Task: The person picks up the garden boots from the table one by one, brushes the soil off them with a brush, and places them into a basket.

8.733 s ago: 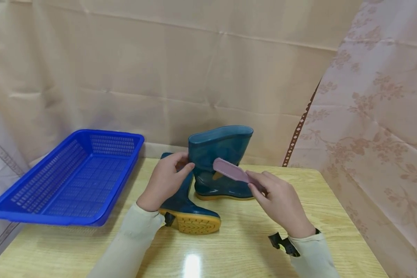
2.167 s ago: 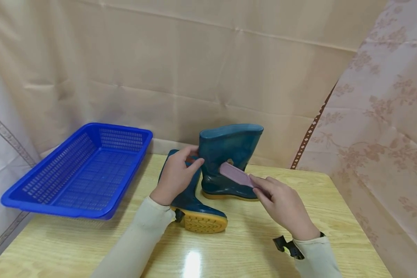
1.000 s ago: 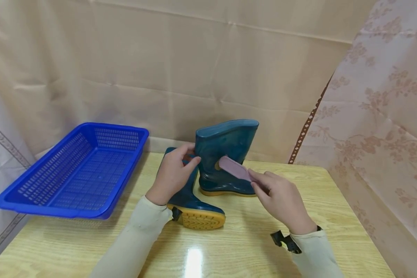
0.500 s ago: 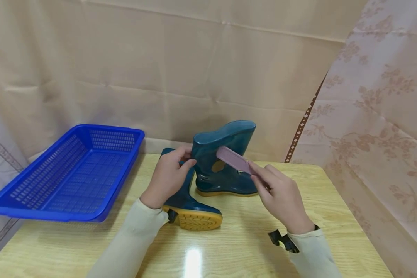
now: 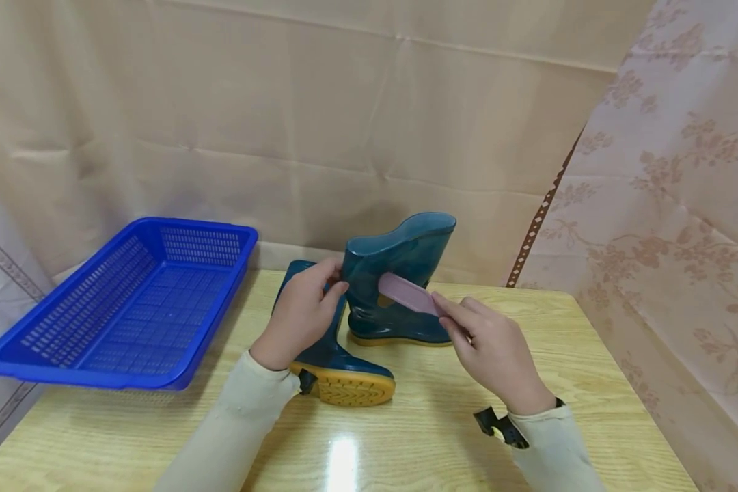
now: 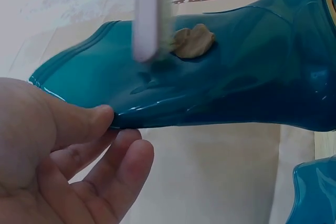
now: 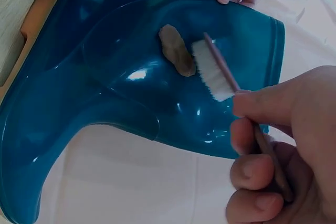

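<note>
A teal rubber rain boot (image 5: 400, 249) with a yellow sole stands upright on the table, its shaft top pushed out of shape. My left hand (image 5: 304, 311) pinches the shaft's rear edge between thumb and fingers. A scrub brush (image 5: 408, 294) with a mauve back and white bristles is in my right hand (image 5: 492, 348), gripped by its handle. Its bristles face the shaft beside a brown, mud-like lump (image 7: 177, 51) stuck there; the left wrist view shows the lump (image 6: 194, 41) close to the bristles. A second boot (image 5: 353, 387) lies on its side beneath my left hand, partly hidden.
At the left, a blue plastic basket (image 5: 98, 376) with perforated walls stands on the wood-grain table (image 5: 418, 437). Behind the table hangs a beige curtain (image 5: 283, 137), and a floral curtain (image 5: 682, 239) borders the right side.
The brush has moved up and down along the boot's shaft, lately downward and slightly left. The boot's top rim has bent inward. My left hand keeps its hold, and the second boot stays put.
</note>
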`<state>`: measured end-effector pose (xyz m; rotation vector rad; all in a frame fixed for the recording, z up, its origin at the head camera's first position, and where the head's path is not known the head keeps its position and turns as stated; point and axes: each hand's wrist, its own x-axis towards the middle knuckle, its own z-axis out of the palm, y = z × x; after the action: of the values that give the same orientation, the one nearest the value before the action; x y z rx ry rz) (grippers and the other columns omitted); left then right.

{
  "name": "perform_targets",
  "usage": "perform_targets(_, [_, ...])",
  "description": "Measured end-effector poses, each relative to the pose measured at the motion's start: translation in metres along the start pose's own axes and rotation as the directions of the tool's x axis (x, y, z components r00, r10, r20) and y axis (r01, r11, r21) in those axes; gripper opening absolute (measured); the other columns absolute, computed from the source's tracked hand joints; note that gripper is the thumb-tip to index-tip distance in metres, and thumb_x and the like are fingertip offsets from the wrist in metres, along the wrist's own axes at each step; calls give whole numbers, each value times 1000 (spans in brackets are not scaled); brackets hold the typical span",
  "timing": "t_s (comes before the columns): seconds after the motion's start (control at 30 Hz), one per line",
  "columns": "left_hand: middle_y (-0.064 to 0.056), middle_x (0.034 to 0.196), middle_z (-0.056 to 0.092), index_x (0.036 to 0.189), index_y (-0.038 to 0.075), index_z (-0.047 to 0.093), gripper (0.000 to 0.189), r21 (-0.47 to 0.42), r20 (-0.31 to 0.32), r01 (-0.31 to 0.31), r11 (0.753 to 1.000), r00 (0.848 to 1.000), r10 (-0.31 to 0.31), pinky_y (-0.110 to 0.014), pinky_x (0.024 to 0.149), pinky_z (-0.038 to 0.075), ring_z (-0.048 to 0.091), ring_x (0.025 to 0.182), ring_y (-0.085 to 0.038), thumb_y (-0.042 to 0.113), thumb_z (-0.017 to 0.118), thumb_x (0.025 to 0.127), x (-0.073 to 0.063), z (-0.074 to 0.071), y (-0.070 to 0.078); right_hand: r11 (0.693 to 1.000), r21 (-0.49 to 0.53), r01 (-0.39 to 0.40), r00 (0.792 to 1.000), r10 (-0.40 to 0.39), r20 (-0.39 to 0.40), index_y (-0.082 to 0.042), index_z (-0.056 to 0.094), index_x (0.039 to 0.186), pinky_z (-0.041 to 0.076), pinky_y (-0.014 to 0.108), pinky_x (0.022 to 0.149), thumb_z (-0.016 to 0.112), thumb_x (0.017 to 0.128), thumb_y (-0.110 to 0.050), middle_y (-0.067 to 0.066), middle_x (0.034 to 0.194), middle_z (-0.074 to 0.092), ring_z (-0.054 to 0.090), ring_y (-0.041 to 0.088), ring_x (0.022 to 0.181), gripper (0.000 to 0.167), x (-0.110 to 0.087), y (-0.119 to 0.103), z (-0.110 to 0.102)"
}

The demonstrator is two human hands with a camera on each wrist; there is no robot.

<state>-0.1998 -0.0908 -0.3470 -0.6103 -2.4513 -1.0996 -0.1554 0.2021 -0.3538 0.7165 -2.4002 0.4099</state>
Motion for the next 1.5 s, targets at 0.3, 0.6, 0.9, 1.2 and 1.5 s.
perform_targets(0.3, [-1,107,70,132,16,63,27,-26,16,91,996,996,-90,-40,76,54,63,89,-19,19,63,105,1,-1,1,989,0,-146,975,144,167,-15,71,134,35,24,49,72,99,-14,-4,85,65,42,6,56,36,-1,-2,-3])
perform_targets(0.6, [0,113,70,126,18,67,22,-40,28,106,994,994,-105,-42,82,56,65,98,-19,20,63,105,2,-1,-1,978,-18,-209,945,207,253,-16,71,135,34,25,49,70,100,-16,-5,78,59,42,8,57,35,0,-5,-8])
perform_targets(0.9, [1,112,68,125,17,64,20,-5,69,59,998,996,-59,-41,82,56,65,98,-18,19,63,105,-2,-3,3,997,45,67,979,-74,192,-18,73,131,35,19,50,75,96,-13,-12,75,52,37,1,57,35,0,-3,-3])
perform_targets(1.2, [-2,114,68,126,14,62,21,8,86,57,998,995,-57,-42,86,57,65,100,-20,20,61,106,0,-2,7,998,-46,-39,981,47,189,-18,72,133,36,21,49,74,97,-14,-10,74,52,40,4,57,37,-2,-1,-3])
perform_targets(1.5, [-5,116,68,128,11,62,22,-5,54,67,998,996,-67,-44,87,55,64,100,-22,16,58,107,0,-1,2,994,-78,-80,967,96,235,-19,74,130,35,22,49,73,98,-17,-11,73,50,40,5,56,32,-1,-1,-9])
